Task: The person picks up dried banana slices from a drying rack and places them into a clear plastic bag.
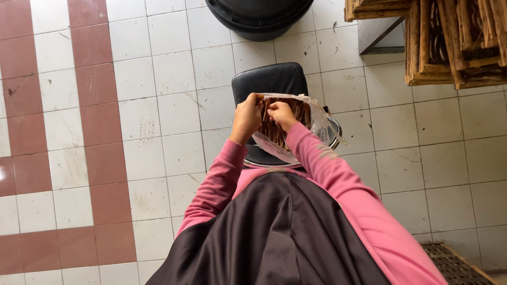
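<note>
Clear plastic bag (pixel 311 119) of brown strips held over a metal bowl (pixel 334 138), left hand (pixel 247 117) fingers pinched shut on its rim at nine o'clock, right hand (pixel 282 114) fingers gripping the rim just beside, black chair (pixel 269 79) at twelve o'clock, tiled floor (pixel 158 105) below

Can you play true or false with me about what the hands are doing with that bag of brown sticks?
1. Both hands grip the clear plastic bag. True: the left hand and right hand pinch its top edge.
2. The bag is empty. False: it holds brown stick-like pieces.
3. The bag sits over a round metal bowl. True.
4. The sleeves are green. False: both sleeves are pink.
5. The floor is carpet. False: it is white and reddish tiles.
6. Wooden frames are stacked at the upper right. True.
</note>
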